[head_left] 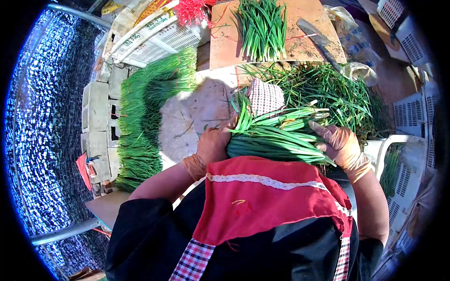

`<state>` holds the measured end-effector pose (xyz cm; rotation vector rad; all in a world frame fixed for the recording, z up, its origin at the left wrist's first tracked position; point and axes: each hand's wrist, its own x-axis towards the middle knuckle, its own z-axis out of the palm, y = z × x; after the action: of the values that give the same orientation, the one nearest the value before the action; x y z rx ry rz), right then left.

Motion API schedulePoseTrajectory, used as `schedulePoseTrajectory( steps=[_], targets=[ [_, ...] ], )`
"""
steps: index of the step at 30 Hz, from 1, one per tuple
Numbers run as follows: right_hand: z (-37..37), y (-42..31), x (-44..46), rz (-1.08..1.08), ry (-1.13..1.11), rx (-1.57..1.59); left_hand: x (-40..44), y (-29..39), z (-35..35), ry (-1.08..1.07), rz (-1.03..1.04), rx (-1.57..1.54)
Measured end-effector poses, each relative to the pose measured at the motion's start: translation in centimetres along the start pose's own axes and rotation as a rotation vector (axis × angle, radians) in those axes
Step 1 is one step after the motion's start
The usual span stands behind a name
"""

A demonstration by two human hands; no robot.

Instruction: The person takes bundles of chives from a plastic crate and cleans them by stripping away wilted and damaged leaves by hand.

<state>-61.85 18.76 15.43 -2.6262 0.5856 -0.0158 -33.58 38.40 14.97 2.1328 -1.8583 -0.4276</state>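
Observation:
A loose bunch of green chives point(276, 140) lies crosswise in front of my chest, over the red apron. My left hand point(213, 146), in a thin orange glove, is closed round the leafy left end; its fingertips are hidden behind the leaves. At the pale stem end on the right, my gloved right hand point(341, 144) grips with thumb and fingers on the stalks. A few yellowish blades show among the upper stalks. Just beyond the bunch is a checked cloth point(266, 97), probably covering my knee.
A wooden board point(225, 42) ahead carries a trimmed chive bundle point(262, 30) and a long knife point(319, 44). Loose chives point(328, 93) pile below it. Stacked chive bundles point(140, 122) line the left beside concrete blocks point(96, 107). Red ties point(192, 11) hang at the crate; white crates point(408, 112) stand right.

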Motion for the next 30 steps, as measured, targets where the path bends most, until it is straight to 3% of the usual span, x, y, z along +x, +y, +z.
schedulePoseTrajectory(
  steps=[2, 5, 8, 13, 15, 18, 19, 22, 23, 24, 25, 28, 30],
  targets=[
    [0.4, 0.1, 0.0, -0.086, 0.083, 0.036, -0.1, -0.6, 0.5, 0.002, 0.015, -0.026],
    [1.9, -0.1, 0.1, -0.071, 0.092, -0.281, 0.0, -0.2, 0.3, -0.004, 0.015, -0.030],
    [1.9, -0.5, 0.0, -0.095, 0.202, -0.368, -0.1, -0.9, 0.9, -0.004, 0.011, -0.012],
    [2.4, -0.4, 0.1, 0.081, 0.000, -0.324, 0.1, -0.3, 0.1, 0.006, 0.045, -0.044],
    [1.9, -1.0, 0.4, -0.156, 0.406, -0.220, 0.1, -0.1, 0.1, 0.001, 0.033, -0.024],
    [-0.5, -2.6, 0.6, -0.226, 0.513, -0.272, -0.1, 0.3, 0.0, -0.033, -0.030, 0.061],
    [-1.3, -1.5, 0.3, -0.210, 0.460, -0.240, 0.0, 0.5, -0.1, -0.059, -0.080, 0.124],
    [-6.5, 0.9, -1.0, -0.109, 0.579, -0.426, 0.0, 0.6, -0.3, -0.051, -0.098, 0.094],
    [-8.0, 2.6, -2.1, -0.048, 0.672, -0.335, 0.0, 0.5, -0.3, -0.048, -0.101, 0.092],
    [-7.1, 7.2, -3.9, 0.162, 0.814, 0.069, -0.1, 0.3, -0.3, -0.047, -0.077, 0.071],
    [-7.0, 7.4, -4.0, 0.156, 0.812, 0.066, -0.1, 0.2, -0.2, -0.043, -0.054, 0.049],
    [-7.1, 7.4, -4.0, 0.887, 0.173, -0.470, 0.0, -0.3, 0.1, -0.036, 0.047, 0.165],
    [-4.2, 5.3, -1.7, 0.500, 0.299, -0.276, 0.2, 0.1, -0.3, -0.018, 0.060, 0.157]
  ],
)
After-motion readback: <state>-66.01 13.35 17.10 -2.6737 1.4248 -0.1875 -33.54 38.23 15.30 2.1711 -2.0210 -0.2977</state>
